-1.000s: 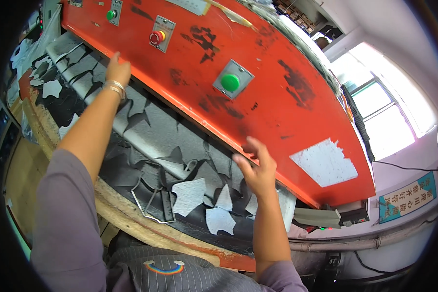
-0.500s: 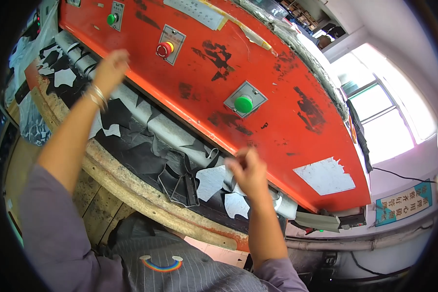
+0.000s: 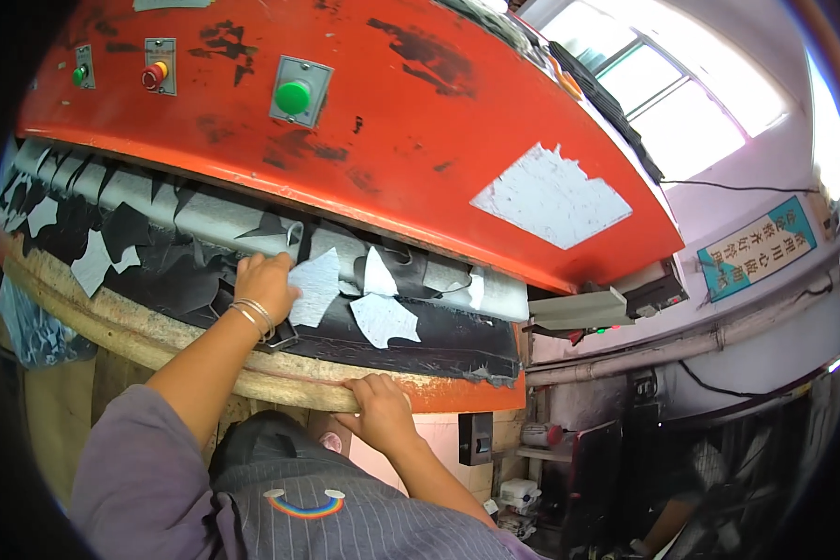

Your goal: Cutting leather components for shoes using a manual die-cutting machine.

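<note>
My left hand is closed over a black metal cutting die, which it mostly covers; only the lower corner of the die shows below the wrist. Dark leather-like sheet lies under and beside it. Touching the fingers' right side is a whitish cut piece. My right hand rests on the worn front edge of the machine bed, fingers on top and thumb apart, holding nothing. Further right on the black sheet lie another pale piece and a small pointed one.
Above the bed hangs a red machine beam with a green button and a red stop knob. A pale roll runs along behind the sheet. A clear plastic bag hangs at left.
The view has swung right. My left hand has come down from near the beam onto the cutting die. My right hand has left the pale pieces for the front edge.
</note>
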`<state>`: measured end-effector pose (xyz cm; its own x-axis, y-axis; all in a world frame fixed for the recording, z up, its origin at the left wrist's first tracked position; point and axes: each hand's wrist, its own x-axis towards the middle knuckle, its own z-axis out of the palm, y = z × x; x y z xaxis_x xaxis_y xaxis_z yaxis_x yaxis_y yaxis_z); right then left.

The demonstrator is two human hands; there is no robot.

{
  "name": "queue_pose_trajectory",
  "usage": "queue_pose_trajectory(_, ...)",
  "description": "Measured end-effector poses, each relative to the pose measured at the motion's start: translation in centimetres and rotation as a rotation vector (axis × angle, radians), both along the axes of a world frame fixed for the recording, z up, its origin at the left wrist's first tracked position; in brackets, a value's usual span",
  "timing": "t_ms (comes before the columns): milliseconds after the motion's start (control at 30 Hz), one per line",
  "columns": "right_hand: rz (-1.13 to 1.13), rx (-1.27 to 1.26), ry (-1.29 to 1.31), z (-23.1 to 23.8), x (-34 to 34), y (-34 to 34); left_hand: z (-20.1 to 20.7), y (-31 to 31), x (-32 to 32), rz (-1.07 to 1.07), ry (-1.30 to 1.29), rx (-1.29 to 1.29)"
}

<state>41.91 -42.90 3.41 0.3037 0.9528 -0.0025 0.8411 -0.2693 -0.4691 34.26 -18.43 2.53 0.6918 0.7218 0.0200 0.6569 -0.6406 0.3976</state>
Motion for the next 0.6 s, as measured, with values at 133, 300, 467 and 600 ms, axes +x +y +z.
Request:
queue_pose_trajectory(133, 0.025, -0.031, 0.030, -0.1, 0.2, -0.7, 3.1, -1.4, -0.3, -0.123, -0.255, 0.252)
queue_pose_trajectory(300, 0.146, -0.014, 0.089, -0.2, -0.5, -4.3, 7.2, -5.8, -1.1, -0.440, -0.606, 0.409)
queue_pose_trajectory(467, -0.032, -0.278, 0.513, 2.8, 6.5, -5.9, -3.9, -13.9, -1.7, -0.407, -0.205, -0.316)
queue_pose_trajectory(600, -0.208, 0.089, -0.038, 3.3, 14.7, 0.2, -5.9, -17.0, 0.1, -0.093, -0.198, -0.203)
